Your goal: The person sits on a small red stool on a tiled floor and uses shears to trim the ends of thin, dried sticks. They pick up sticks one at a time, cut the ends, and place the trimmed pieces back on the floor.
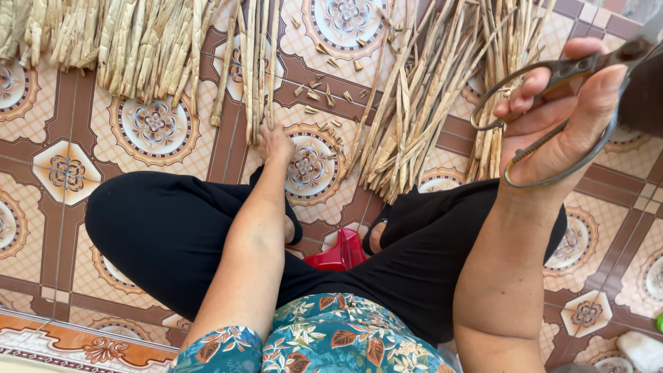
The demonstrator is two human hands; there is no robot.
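Our right hand (552, 117) clamps metal scissors (552, 76); our left hand (275, 143) closes on dried reed strips (252, 62) mid-floor; offcuts (321, 93) lie trimmed, bundles (414, 103) remain.

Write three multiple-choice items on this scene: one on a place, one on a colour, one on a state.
1. Where is the left hand?
A. on the stalks on the floor
B. on the stool
C. on the scissors

2. What colour is the stool?
A. blue
B. red
C. green

3. How are the scissors?
A. lying on the tiles
B. stuck in a bundle
C. held up in the right hand

Key: 1 A, its fingers rest on the dry stalks; 2 B, red shows between the legs; 3 C, fingers pass through the handles.
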